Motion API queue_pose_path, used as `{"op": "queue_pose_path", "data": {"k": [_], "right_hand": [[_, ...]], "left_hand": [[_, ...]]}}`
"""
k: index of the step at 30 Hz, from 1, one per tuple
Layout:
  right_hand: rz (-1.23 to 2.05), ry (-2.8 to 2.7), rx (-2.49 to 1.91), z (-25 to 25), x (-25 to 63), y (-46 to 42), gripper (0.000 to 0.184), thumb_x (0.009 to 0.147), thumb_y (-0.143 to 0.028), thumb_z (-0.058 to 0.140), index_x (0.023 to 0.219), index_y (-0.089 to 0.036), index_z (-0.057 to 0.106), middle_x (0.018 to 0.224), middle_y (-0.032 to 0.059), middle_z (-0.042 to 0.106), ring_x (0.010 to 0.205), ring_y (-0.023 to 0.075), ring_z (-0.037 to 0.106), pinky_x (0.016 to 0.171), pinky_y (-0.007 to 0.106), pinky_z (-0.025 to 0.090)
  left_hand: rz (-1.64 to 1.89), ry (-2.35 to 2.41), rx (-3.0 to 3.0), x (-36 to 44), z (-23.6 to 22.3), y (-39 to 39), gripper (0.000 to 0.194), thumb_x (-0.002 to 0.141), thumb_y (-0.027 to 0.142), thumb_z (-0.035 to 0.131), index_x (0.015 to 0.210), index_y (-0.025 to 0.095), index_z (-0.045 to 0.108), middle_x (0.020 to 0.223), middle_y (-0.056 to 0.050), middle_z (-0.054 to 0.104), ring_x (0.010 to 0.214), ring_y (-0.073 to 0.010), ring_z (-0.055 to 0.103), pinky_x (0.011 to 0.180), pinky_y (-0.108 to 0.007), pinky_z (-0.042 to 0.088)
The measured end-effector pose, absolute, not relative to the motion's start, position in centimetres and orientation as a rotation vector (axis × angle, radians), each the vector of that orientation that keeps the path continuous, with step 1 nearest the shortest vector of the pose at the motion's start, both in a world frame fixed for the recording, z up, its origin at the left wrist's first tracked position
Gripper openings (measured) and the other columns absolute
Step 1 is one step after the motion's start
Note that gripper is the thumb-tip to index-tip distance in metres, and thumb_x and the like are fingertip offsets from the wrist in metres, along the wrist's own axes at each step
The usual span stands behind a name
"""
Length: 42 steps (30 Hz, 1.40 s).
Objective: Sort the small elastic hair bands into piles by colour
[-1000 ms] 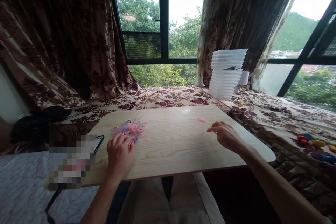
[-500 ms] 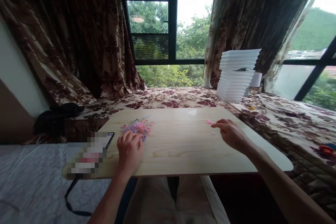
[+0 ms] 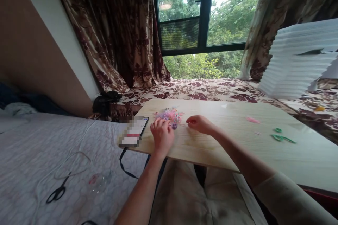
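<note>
the clearest change is on the right side of the body: the right hand (image 3: 195, 123), which half a second ago is beside the small pink bundle (image 3: 252, 120), is now across the pale wood-grain tabletop (image 3: 227, 114), just to the right of the tangled pile of pastel bands (image 3: 166, 114). its fingers are curled in, with thumb and forefinger close together; whether anything is pinched between them cannot be told. the left hand (image 3: 161, 136) stays where it is, palm down at the near edge of the pile, fingers bent and close together over it. its fingertips seem to touch the bands, but their grip is too small to tell.

the view has swung to the left as well, so the phone (image 3: 143, 126) lies nearer the middle, and black scissors (image 3: 63, 184) show on the pale quilt (image 3: 23, 161).

with the right hand away, the green bands (image 3: 288, 139) are in plain sight on the right part of the tabletop, near the pink bundle and a pale pink scrap (image 3: 258, 133). for the work in hand this seems to mean that attention is back on the pile: both hands are at it, while the green and pink pieces lie well apart, untouched.
</note>
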State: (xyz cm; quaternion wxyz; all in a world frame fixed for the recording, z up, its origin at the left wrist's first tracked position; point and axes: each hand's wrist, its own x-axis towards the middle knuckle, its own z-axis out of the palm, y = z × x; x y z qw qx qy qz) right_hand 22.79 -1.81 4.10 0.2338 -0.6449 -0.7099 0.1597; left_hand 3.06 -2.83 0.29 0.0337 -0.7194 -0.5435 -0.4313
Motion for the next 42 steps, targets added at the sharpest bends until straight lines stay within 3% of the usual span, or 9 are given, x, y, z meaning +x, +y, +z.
{"op": "queue_pose_path", "data": {"k": [11,18,30,36,42], "right_hand": [[0.543,-1.956,-1.811,4.0,22.1,-0.5,0.021,0.075,-0.023,0.064,0.09,-0.017,0.077,0.071,0.0002,0.069,0.063,0.0113,0.058,0.058,0.021,0.041],[0.53,-1.939,-1.887,4.1,21.5,-0.3,0.023,0.075,-0.026,0.066,0.094,-0.018,0.077,0.075,0.0003,0.069,0.065,0.011,0.058,0.058,0.02,0.04],[0.444,-1.974,-1.947,4.0,20.7,-0.5,0.019,0.078,-0.023,0.06,0.08,-0.016,0.077,0.075,0.0051,0.072,0.069,0.0143,0.061,0.057,0.022,0.037],[0.482,-2.01,-1.812,4.0,21.7,-0.9,0.023,0.078,-0.024,0.054,0.073,-0.015,0.074,0.061,-0.0011,0.064,0.06,0.0113,0.055,0.054,0.021,0.037],[0.373,-1.883,-1.842,4.7,26.9,-2.1,0.025,0.08,-0.029,0.054,0.08,-0.015,0.075,0.074,0.002,0.071,0.069,0.0141,0.061,0.061,0.022,0.042]], "left_hand": [[-1.328,-1.679,-2.239,3.0,0.4,-2.9,0.027,0.083,0.012,0.053,0.102,0.02,0.071,0.11,-0.01,0.07,0.124,-0.0296,0.052,0.108,-0.052,0.037],[-1.317,-1.674,-2.257,3.0,0.5,-2.9,0.026,0.084,0.013,0.054,0.103,0.018,0.072,0.111,-0.01,0.071,0.123,-0.0297,0.052,0.109,-0.052,0.036],[-1.322,-1.648,-2.257,3.1,0.2,-2.7,0.027,0.084,0.012,0.052,0.101,0.02,0.072,0.11,-0.01,0.071,0.123,-0.0292,0.053,0.109,-0.053,0.036],[-1.325,-1.608,-2.259,3.1,0.1,-2.6,0.027,0.083,0.013,0.053,0.1,0.021,0.072,0.107,-0.009,0.071,0.12,-0.0297,0.054,0.107,-0.053,0.037],[-1.317,-1.597,-2.264,3.0,0.0,-2.6,0.026,0.084,0.015,0.052,0.098,0.021,0.072,0.107,-0.009,0.071,0.12,-0.0296,0.054,0.106,-0.051,0.038]]}}
